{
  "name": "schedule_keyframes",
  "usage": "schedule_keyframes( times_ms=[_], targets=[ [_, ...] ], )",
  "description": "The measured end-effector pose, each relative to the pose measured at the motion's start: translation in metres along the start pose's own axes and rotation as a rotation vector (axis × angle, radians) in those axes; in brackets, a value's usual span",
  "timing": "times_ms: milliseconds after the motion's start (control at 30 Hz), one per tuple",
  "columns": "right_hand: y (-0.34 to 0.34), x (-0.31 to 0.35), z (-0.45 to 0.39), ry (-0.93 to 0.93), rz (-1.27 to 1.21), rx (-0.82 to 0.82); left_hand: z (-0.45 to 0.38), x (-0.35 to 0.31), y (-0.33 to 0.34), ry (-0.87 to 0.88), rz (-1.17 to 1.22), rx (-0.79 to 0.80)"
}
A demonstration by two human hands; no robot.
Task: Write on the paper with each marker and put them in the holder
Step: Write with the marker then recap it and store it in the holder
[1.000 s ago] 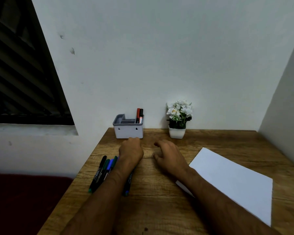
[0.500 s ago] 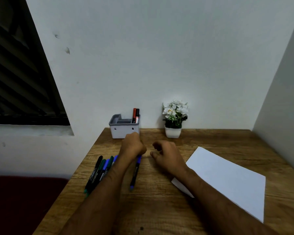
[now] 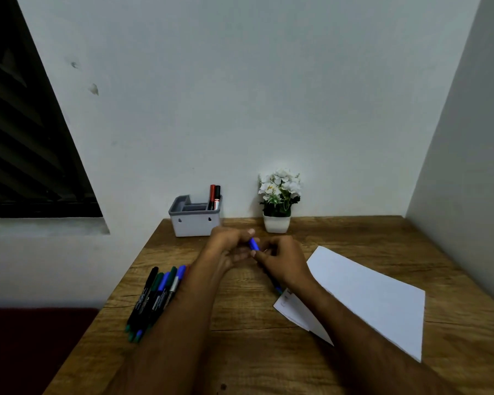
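Both hands meet over the wooden desk [image 3: 240, 352], just in front of the grey holder [image 3: 194, 223]. I see the left hand [image 3: 228, 246] and right hand [image 3: 283, 260] each gripping the blue marker [image 3: 253, 244]; its blue cap end shows between the fingers, its other end pokes out under the right wrist. The holder carries a red marker [image 3: 212, 196] and a black marker [image 3: 217, 197] upright in its right rear compartment. Left and nearer from the holder, a bundle of markers [image 3: 154, 297] lies beside the left forearm. Right of the holder: a potted white flower [image 3: 278, 201]; nearer, a white paper [image 3: 377, 297].
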State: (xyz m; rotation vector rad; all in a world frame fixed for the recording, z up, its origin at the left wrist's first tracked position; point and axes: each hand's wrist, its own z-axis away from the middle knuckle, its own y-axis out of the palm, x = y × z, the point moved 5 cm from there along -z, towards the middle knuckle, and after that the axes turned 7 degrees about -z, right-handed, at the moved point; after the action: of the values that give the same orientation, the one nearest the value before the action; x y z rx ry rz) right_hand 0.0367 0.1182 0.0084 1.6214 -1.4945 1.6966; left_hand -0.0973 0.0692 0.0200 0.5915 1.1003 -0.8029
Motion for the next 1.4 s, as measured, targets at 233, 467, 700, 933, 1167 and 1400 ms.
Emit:
schedule_keyframes(
  times_ms=[233, 467, 700, 933, 1167, 1400],
  targets=[
    [-0.015, -0.009, -0.003, 0.149, -0.007, 0.016, -0.009, 0.022, 0.033, -0.089, 0.244, 0.078],
    [-0.039, -0.015, 0.013, 0.485, -0.409, 0.126, -0.034, 0.019, 0.015, -0.023, 0.408, -0.171],
    [-0.056, -0.023, 0.02, 0.357, -0.459, 0.017, -0.02, 0.004, 0.035, 0.417, -0.694, -0.32],
    [-0.07, -0.026, 0.025, 0.281, -0.634, -0.059, -0.02, 0.025, 0.046, 0.621, -1.015, -0.286],
    [-0.076, -0.037, 0.023, 0.262, -0.963, -0.028, 0.005, 0.022, 0.049, 0.863, -1.068, -0.279],
    [-0.089, -0.05, 0.032, 0.165, -0.779, -0.055, 0.051, 0.046, 0.056, 1.123, -1.212, 0.211]
  ],
)
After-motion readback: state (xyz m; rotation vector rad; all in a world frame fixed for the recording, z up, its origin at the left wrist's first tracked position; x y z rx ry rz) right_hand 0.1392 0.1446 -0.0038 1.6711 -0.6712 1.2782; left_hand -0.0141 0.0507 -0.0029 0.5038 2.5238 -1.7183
